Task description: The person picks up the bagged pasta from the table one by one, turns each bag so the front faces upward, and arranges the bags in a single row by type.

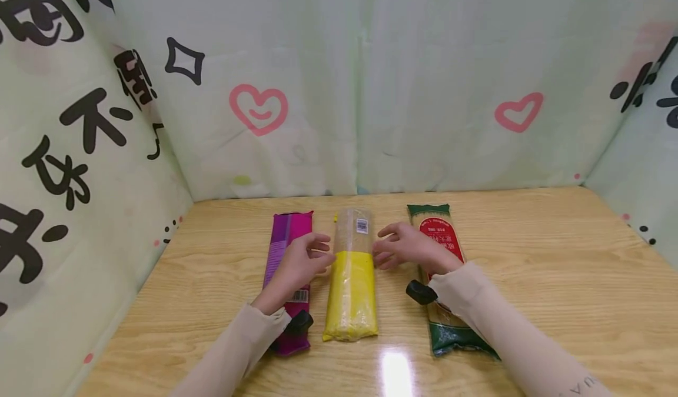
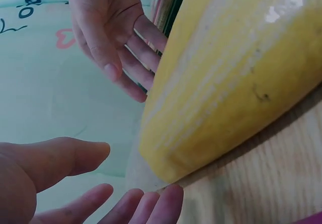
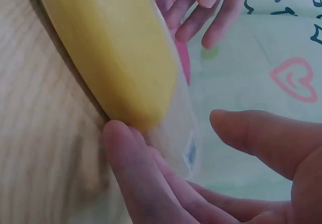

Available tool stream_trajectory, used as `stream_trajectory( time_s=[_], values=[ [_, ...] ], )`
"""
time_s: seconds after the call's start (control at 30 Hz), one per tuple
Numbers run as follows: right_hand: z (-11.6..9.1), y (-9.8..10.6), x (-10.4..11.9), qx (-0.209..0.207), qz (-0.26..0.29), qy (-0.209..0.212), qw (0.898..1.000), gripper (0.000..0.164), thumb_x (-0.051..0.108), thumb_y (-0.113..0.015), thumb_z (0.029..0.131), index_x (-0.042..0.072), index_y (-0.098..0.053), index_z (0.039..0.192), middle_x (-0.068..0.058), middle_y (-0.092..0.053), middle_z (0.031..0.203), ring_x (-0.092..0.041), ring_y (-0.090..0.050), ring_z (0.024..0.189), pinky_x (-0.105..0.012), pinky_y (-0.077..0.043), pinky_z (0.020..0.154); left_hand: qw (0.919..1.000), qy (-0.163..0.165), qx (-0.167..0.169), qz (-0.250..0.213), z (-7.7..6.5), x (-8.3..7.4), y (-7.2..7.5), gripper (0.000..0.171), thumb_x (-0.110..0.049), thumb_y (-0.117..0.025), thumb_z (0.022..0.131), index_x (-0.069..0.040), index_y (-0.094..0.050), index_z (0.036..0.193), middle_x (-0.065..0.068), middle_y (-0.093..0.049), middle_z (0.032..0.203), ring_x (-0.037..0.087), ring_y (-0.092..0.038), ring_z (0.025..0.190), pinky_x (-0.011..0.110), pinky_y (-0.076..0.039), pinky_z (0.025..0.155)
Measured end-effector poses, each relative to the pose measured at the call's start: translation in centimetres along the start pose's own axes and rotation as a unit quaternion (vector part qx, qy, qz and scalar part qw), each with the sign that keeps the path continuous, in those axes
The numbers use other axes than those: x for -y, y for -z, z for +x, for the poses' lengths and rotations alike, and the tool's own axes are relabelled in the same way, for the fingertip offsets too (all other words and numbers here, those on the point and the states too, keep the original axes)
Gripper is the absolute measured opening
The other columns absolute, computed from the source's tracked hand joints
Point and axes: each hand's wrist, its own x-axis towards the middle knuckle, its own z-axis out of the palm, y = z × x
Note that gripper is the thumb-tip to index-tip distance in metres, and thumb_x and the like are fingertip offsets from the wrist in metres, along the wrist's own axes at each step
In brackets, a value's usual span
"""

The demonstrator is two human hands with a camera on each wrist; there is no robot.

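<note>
Three long noodle packs lie side by side on the wooden table (image 1: pixel 529 279). A purple pack (image 1: pixel 288 232) is at the left, a yellow and clear pack (image 1: pixel 351 291) in the middle, a green and red pack (image 1: pixel 447 326) at the right. My left hand (image 1: pixel 322 254) is open at the yellow pack's left side, above the purple pack. My right hand (image 1: pixel 380 250) is open at its right side, above the green pack. In the right wrist view, the fingers (image 3: pixel 136 173) lie against the clear end of the yellow pack (image 3: pixel 115 53), thumb held apart. The left wrist view shows the left hand (image 2: pixel 131 176) spread beside the yellow pack (image 2: pixel 226 73).
Printed cloth walls (image 1: pixel 371 91) with hearts and black characters close in the table at the back and both sides. A black wrist camera (image 1: pixel 421 292) sits on each sleeve. Bare wood stretches to the right of the green pack and left of the purple one.
</note>
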Motion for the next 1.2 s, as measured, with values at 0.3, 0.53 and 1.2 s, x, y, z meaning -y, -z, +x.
stream_trajectory(
  time_s=[0.3, 0.53, 1.2],
  values=[
    [0.2, -0.8, -0.3, -0.003, 0.0, -0.031, 1.0, 0.058, 0.02, -0.061, 0.099, -0.011, -0.035, 0.14, -0.025, -0.066, 0.118, -0.031, -0.074, 0.089, -0.039, -0.059, 0.083, 0.9994, 0.025, 0.022, -0.006, -0.1, 1.1, 0.0, 0.044, -0.011, -0.069, 0.091, 0.001, -0.057, 0.131, 0.018, -0.064, 0.119, 0.025, -0.068, 0.097, 0.037, -0.061, 0.079],
    [0.3, -0.9, -0.3, 0.008, -0.001, -0.037, 0.999, 0.056, 0.021, -0.062, 0.099, -0.011, -0.038, 0.138, -0.02, -0.071, 0.108, -0.03, -0.074, 0.086, -0.038, -0.06, 0.08, 0.9975, 0.045, 0.045, -0.032, 0.1, 1.5, -0.5, 0.047, -0.009, -0.071, 0.09, 0.002, -0.056, 0.133, 0.018, -0.064, 0.116, 0.024, -0.069, 0.096, 0.037, -0.061, 0.078],
    [0.4, -3.1, 0.2, -0.013, -0.008, -0.067, 0.998, 0.052, 0.019, -0.063, 0.098, -0.003, -0.034, 0.135, -0.02, -0.066, 0.11, -0.026, -0.073, 0.075, -0.035, -0.061, 0.067, 0.9979, 0.048, 0.041, -0.012, 0.7, 1.9, -0.9, 0.05, -0.01, -0.077, 0.085, 0.0, -0.06, 0.13, 0.016, -0.068, 0.112, 0.022, -0.069, 0.092, 0.033, -0.059, 0.08]
  ],
)
